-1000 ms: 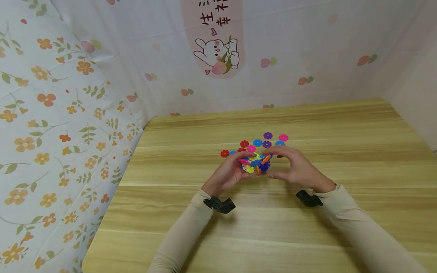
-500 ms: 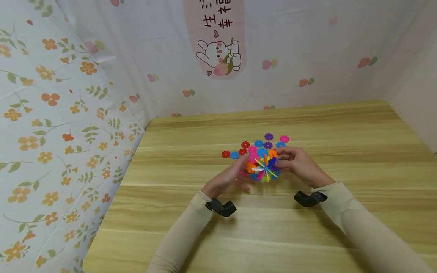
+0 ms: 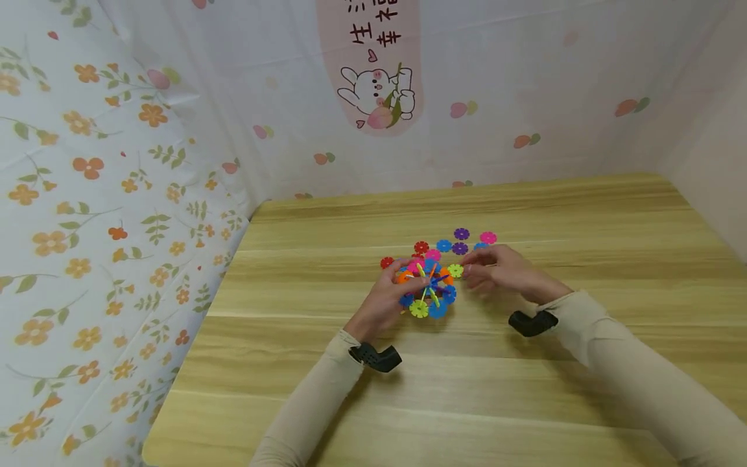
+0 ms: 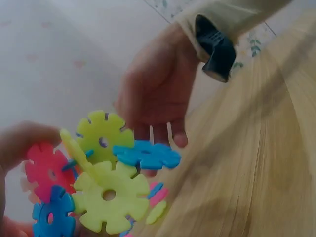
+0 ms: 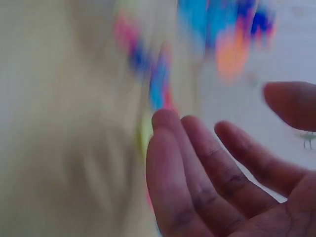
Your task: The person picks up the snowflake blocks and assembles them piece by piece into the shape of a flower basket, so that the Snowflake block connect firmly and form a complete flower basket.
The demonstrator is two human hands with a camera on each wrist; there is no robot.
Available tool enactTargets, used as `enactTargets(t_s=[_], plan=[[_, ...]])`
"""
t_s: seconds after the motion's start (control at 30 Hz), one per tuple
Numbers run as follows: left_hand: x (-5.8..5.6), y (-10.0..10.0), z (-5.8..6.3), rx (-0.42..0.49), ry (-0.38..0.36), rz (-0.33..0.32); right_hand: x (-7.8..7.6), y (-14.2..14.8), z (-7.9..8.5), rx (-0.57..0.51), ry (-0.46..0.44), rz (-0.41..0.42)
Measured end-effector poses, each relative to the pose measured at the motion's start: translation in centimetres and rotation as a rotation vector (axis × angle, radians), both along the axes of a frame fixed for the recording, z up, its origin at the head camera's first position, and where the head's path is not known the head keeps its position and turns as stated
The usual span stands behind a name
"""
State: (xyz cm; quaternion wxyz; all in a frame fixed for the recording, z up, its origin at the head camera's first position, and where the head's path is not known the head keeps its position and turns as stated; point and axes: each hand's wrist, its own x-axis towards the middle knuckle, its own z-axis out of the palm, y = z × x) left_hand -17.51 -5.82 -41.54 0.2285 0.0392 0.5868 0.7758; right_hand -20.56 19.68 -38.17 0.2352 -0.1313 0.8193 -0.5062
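Note:
My left hand (image 3: pixel 382 295) grips a round cluster of interlocked plastic snowflake discs (image 3: pixel 430 288) in yellow, blue, orange and pink, its thumb across the top. The left wrist view shows yellow discs (image 4: pixel 108 195) and a blue disc (image 4: pixel 148 155) of it close up. To the right of the cluster is my right hand (image 3: pixel 508 269), its fingers extended toward a loose yellow disc (image 3: pixel 455 271); fingertips are right at that disc's edge in the head view. Nothing shows between the fingers (image 5: pixel 197 192) in the right wrist view, where the cluster is blurred.
Loose discs lie behind the hands on the wooden table (image 3: pixel 327 363), among them purple (image 3: pixel 461 233), pink (image 3: pixel 488 238), blue (image 3: pixel 444 246) and red (image 3: pixel 421 247) ones. A printed white cloth (image 3: pixel 496 78) hangs at the back, and a floral cloth (image 3: pixel 111 272) at the left.
The cluster has been turned between both hands, then drawn left in the left hand. My right hand has come off it, uncovering the loose yellow disc beside its fingertips.

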Motion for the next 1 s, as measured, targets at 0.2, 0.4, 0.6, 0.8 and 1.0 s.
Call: enactTargets(t_s=[0.2,0.4,0.6,0.8,1.0], plan=[[-0.2,-0.5,0.3,-0.109,0.214,-0.129,-4.1,2.0,-0.1,0.506,0.434,0.030],[-0.1,-0.1,0.2,-0.122,0.278,-0.200,-6.0,1.5,-2.0,0.686,0.539,0.101],[-0.2,0.0,0.0,-0.003,0.238,-0.229,-5.9,1.9,-2.9,0.687,0.541,0.064],[-0.3,-0.3,-0.1,0.153,0.071,-0.283,-6.2,1.9,-2.6,0.713,0.547,0.129],[-0.4,-0.3,-0.3,0.186,0.045,-0.292,-6.2,1.9,-2.7,0.693,0.557,0.149]])
